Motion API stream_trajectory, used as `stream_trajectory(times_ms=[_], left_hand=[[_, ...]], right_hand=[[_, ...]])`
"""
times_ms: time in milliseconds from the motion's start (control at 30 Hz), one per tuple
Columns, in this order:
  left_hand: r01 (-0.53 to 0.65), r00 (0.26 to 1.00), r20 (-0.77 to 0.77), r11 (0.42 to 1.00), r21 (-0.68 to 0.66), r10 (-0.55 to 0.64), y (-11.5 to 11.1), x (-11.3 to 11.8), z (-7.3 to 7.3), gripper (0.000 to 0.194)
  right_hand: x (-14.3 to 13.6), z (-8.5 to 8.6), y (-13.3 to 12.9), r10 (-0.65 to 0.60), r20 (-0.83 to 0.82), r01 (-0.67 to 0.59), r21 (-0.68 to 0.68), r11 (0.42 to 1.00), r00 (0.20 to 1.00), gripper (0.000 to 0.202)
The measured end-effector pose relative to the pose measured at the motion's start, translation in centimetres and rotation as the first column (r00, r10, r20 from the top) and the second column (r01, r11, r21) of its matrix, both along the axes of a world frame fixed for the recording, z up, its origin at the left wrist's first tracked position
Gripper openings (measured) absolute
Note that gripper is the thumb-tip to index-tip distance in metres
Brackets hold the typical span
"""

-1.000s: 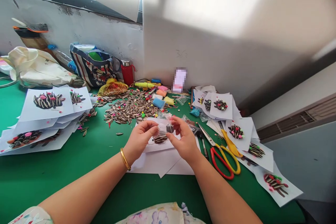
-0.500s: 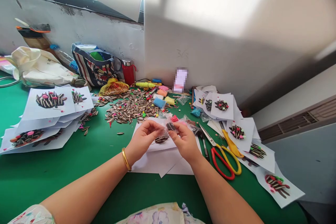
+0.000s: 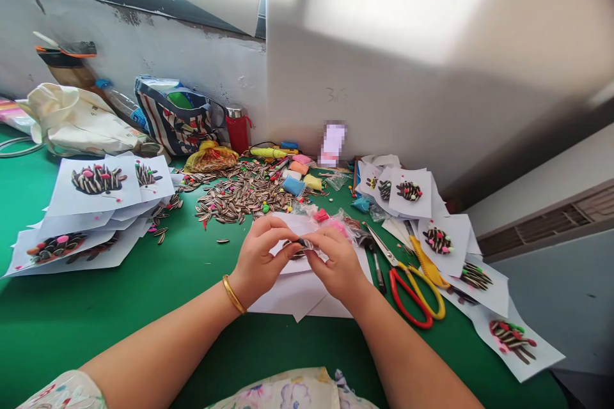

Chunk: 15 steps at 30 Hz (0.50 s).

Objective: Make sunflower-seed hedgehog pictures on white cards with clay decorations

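Note:
Just above the white paper (image 3: pixel 307 294), my left hand (image 3: pixel 263 255) and my right hand (image 3: pixel 338 262) meet fingertip to fingertip. Between them is a small dark lump of modelling clay (image 3: pixel 303 243), with clear plastic wrap around part of it on the right-hand side. Both hands pinch it with thumb and fingers. Below the fingers, a seed-covered figure (image 3: pixel 298 254) on the top sheet is mostly hidden. Beyond the hands lie a pink clay packet (image 3: pixel 336 227) and a red clay piece (image 3: pixel 320 215).
Sunflower seeds (image 3: pixel 240 192) are heaped behind the hands, beside a blue clay packet (image 3: pixel 293 186). Scissors (image 3: pixel 407 281), a yellow cutter (image 3: pixel 426 262) and a black pen (image 3: pixel 378 268) lie at right. Finished seed pictures are stacked left (image 3: pixel 96 204) and right (image 3: pixel 518 339).
My hands have come closer together, and the left fingers now pinch the dark clay, which has dropped slightly. The whole view has shifted a little.

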<state>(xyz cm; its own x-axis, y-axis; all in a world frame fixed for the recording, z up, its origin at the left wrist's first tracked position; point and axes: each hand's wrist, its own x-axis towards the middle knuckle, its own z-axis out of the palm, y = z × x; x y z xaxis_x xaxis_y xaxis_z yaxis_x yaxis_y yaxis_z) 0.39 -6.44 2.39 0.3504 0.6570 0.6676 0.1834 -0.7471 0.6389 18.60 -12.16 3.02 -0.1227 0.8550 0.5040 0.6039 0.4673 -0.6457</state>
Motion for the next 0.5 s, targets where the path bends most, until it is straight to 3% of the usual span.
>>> stream_trajectory(times_ms=[133, 300, 500], left_hand=[[0.004, 0.998, -0.055, 1.000, -0.010, -0.005, 0.25, 0.02, 0.11, 0.012], [0.039, 0.992, -0.120, 0.999, 0.021, -0.036, 0.24, -0.07, -0.22, 0.017], [0.111, 0.991, -0.078, 0.994, 0.007, -0.110, 0.03, 0.02, -0.10, 0.004]], right_hand=[[0.13, 0.40, -0.03, 0.069, 0.022, -0.068, -0.058, 0.996, 0.997, 0.019], [0.14, 0.69, 0.01, 0.065, 0.113, -0.057, -0.077, 0.995, 0.991, 0.023], [0.30, 0.58, -0.04, 0.090, 0.049, -0.085, -0.103, 0.991, 0.995, 0.024]])
